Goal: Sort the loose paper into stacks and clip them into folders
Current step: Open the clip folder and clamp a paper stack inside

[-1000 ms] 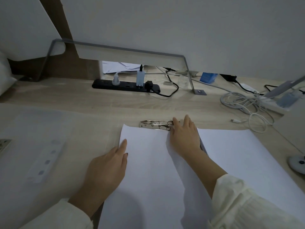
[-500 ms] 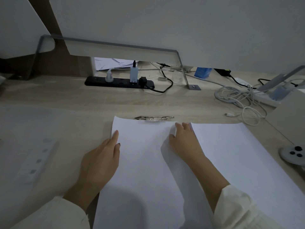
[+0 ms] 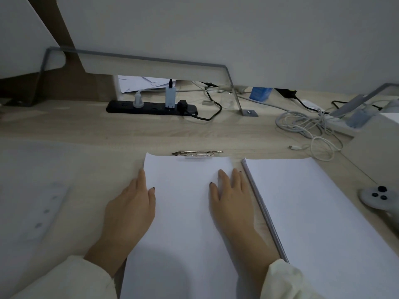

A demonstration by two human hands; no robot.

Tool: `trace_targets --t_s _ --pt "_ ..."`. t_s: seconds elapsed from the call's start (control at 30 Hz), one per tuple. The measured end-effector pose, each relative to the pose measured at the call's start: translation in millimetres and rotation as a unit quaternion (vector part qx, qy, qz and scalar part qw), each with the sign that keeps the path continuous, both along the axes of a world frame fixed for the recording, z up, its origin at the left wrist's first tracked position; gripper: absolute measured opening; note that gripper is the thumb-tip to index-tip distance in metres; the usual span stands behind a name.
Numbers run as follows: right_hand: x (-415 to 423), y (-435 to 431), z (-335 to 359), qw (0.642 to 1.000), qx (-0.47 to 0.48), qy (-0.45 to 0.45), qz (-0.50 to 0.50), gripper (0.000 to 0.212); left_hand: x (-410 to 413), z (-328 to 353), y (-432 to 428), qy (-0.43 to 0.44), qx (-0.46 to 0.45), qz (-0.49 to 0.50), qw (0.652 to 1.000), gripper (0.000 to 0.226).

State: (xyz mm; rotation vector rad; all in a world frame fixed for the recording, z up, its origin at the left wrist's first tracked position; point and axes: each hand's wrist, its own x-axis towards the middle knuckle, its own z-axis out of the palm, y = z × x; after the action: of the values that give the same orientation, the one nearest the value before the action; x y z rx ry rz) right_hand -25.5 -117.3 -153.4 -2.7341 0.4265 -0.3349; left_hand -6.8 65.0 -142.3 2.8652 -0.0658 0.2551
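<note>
A: Where is the paper lying right now?

B: A flat sheaf of plain white paper [image 3: 185, 212] is lying in the middle of the pale wood-grain desk [image 3: 151, 130], with its far edge just under a slim silver metal folder clip [image 3: 197, 153]. A thicker stack of white sheets [image 3: 323, 223] is sitting just beside it on the right.

A: And the hands?

B: The left hand [image 3: 129, 214] is resting flat along the sheaf's left edge, fingers extended, gripping nothing. The right hand [image 3: 232, 203] is lying palm down on its right side, also spread out and holding nothing.

A: So which step is this?

B: I'm judging that she is squaring and smoothing the sheaf under the clip. The next move is probably calling for the top edge to be seated evenly, then the clip pressed shut without the sheets skewing.

A: What is surrounding it?

B: A translucent plastic folder cover [image 3: 36, 197] is lying to the left. Farther back, a black power strip [image 3: 151, 107] is sitting with plugs in it, a tangle of white cable [image 3: 311, 130] is sprawling to the right, and a grey controller [image 3: 377, 197] is showing at the right edge. The room is looking dim, with a grey partition behind.
</note>
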Motion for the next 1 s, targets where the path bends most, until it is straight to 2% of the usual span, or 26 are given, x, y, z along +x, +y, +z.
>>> trace_targets --t_s 0.1,0.23,0.3,0.53,0.63,0.8,0.83,0.93,1.0 --pt "1.7 0.9 -1.3 1.0 -0.009 0.001 -0.008 0.059 3.2 -12.0 3.1 -0.045 0.049 -0.003 0.998 0.048" --pt "-0.3 -1.3 3.8 1.0 -0.01 0.013 0.0 0.056 4.9 -15.0 2.4 -0.058 0.022 -0.011 0.998 0.031" --pt "0.6 -2.6 4.8 0.999 -0.006 0.031 0.008 0.05 6.2 -16.3 2.9 -0.066 0.026 -0.011 0.997 0.03" --pt "0.6 -2.6 1.8 0.999 -0.012 0.041 0.007 0.051 6.5 -17.5 3.8 -0.061 0.03 -0.023 0.997 0.039" --pt "-0.7 -1.9 0.6 0.999 -0.014 0.029 0.003 0.055 4.9 -15.6 1.8 -0.044 0.035 -0.02 0.998 0.047" --pt "0.5 1.2 -5.3 0.999 -0.035 -0.004 -0.014 0.066 4.5 -18.1 4.0 -0.066 0.034 -0.022 0.997 0.05" --pt "1.0 1.3 -6.1 0.999 -0.037 -0.016 -0.012 0.069 5.7 -19.1 4.3 -0.086 0.029 -0.037 0.995 0.051" --pt "0.8 1.3 -4.0 0.999 -0.016 0.039 0.001 0.07 12.0 -23.8 5.1 -0.114 0.04 -0.159 0.98 0.053" --pt "1.6 0.1 -4.1 0.999 -0.016 0.038 0.003 0.073 13.8 -20.2 3.9 -0.071 0.036 -0.211 0.974 0.049"
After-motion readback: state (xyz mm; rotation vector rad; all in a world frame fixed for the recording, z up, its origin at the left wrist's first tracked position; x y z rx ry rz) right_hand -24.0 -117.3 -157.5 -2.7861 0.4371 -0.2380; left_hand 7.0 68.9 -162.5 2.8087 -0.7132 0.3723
